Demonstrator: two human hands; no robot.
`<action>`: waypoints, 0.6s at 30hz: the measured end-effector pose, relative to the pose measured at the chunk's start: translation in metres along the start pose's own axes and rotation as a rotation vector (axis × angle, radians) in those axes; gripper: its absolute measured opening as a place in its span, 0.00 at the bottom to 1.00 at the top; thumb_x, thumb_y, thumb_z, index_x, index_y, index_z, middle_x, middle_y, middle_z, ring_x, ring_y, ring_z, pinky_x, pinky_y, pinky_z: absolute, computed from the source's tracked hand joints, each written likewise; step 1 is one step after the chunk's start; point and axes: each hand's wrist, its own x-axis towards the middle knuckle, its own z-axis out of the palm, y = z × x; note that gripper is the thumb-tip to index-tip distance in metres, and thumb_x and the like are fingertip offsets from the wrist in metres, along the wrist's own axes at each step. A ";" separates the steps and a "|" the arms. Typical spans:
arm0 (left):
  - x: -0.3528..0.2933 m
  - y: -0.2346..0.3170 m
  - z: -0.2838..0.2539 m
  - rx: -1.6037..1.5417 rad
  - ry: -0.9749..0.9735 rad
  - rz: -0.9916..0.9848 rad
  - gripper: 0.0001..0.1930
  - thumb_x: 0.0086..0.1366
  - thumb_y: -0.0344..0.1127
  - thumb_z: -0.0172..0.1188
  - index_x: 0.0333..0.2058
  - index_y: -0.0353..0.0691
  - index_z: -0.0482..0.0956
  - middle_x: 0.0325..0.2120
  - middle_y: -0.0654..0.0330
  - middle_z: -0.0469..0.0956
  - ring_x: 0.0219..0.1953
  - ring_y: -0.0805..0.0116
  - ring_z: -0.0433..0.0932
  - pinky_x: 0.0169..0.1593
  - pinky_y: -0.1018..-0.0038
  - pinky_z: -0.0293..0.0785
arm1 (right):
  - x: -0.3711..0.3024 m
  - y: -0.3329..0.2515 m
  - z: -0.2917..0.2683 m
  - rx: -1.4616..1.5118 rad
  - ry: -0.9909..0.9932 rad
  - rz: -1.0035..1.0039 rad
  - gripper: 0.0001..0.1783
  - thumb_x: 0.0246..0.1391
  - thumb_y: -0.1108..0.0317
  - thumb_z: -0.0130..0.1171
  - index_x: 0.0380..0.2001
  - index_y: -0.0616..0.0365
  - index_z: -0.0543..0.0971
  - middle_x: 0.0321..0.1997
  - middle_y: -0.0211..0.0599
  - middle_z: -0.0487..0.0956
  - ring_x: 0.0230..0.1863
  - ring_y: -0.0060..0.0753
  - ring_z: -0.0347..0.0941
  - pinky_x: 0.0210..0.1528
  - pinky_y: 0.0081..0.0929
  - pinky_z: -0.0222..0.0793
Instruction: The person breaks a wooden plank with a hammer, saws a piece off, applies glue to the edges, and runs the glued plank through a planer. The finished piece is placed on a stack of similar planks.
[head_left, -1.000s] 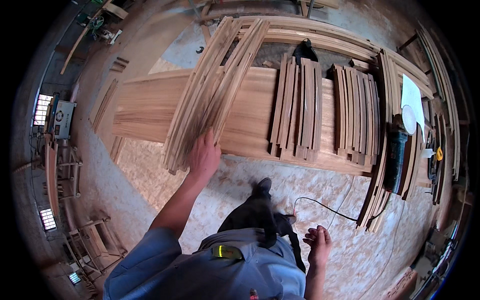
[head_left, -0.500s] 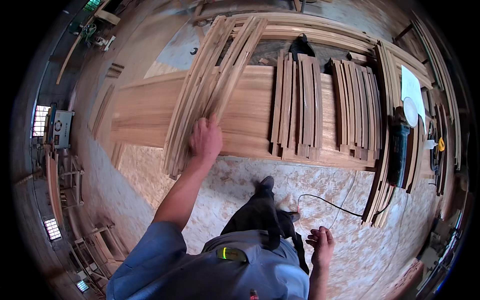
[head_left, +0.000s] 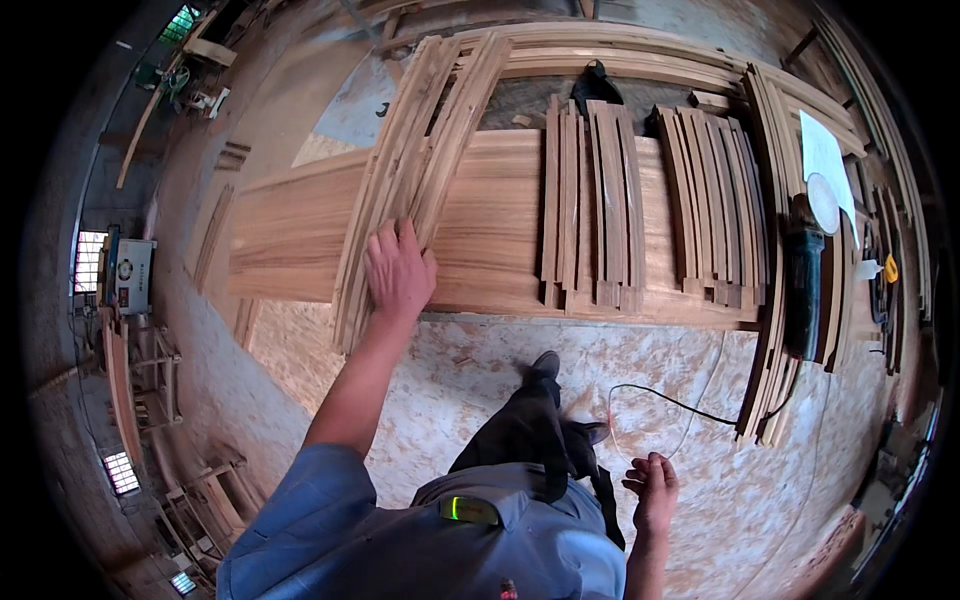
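My left hand [head_left: 400, 272] grips the near part of a bundle of long wooden strips [head_left: 460, 120], its thumb on the right side and its fingers over the top. These strips slant across a wide wooden board [head_left: 290, 220] and rest beside further strips on their left. My right hand [head_left: 655, 490] hangs over the floor on the right, away from the wood. Its fingers are curled together, with nothing seen in them. Two groups of shorter strips, the middle stack [head_left: 590, 210] and the right stack [head_left: 715, 205], lie across the same board.
A dark angle grinder [head_left: 803, 290] lies on long strips at the right, near a white paper sheet [head_left: 824, 165]. Its black cord [head_left: 675, 402] loops over the dusty floor [head_left: 500, 345]. A black cloth-like item [head_left: 597, 88] sits behind the middle stack.
My left hand has shifted slightly left, and the right part of the slanted strips now lies closer to the strips beside it. The view has turned a little; my right hand stays curled.
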 end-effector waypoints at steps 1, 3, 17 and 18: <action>0.003 -0.001 0.005 -0.025 -0.012 -0.031 0.27 0.54 0.38 0.62 0.52 0.36 0.66 0.43 0.48 0.68 0.46 0.50 0.69 0.46 0.58 0.69 | -0.001 0.001 -0.001 -0.004 -0.001 0.001 0.17 0.59 0.56 0.54 0.40 0.61 0.72 0.32 0.40 0.78 0.27 0.26 0.75 0.29 0.24 0.75; 0.010 -0.002 0.014 -0.064 -0.055 -0.083 0.30 0.53 0.40 0.63 0.53 0.34 0.65 0.43 0.47 0.68 0.47 0.49 0.69 0.48 0.58 0.68 | -0.003 0.005 -0.003 0.007 0.012 0.019 0.16 0.59 0.58 0.54 0.40 0.60 0.73 0.31 0.38 0.78 0.27 0.26 0.75 0.28 0.24 0.74; -0.009 -0.013 0.035 -0.081 -0.186 -0.165 0.16 0.55 0.36 0.56 0.42 0.35 0.72 0.34 0.44 0.75 0.38 0.46 0.73 0.43 0.54 0.69 | -0.009 0.043 -0.040 0.079 0.022 0.001 0.19 0.60 0.59 0.52 0.45 0.64 0.72 0.33 0.41 0.78 0.31 0.32 0.76 0.33 0.28 0.74; -0.023 -0.041 0.064 0.069 0.059 0.064 0.12 0.53 0.34 0.57 0.35 0.34 0.75 0.32 0.47 0.75 0.35 0.46 0.73 0.41 0.54 0.69 | -0.006 0.046 -0.045 0.048 0.005 -0.007 0.19 0.60 0.60 0.51 0.46 0.65 0.72 0.33 0.42 0.78 0.31 0.32 0.76 0.34 0.28 0.74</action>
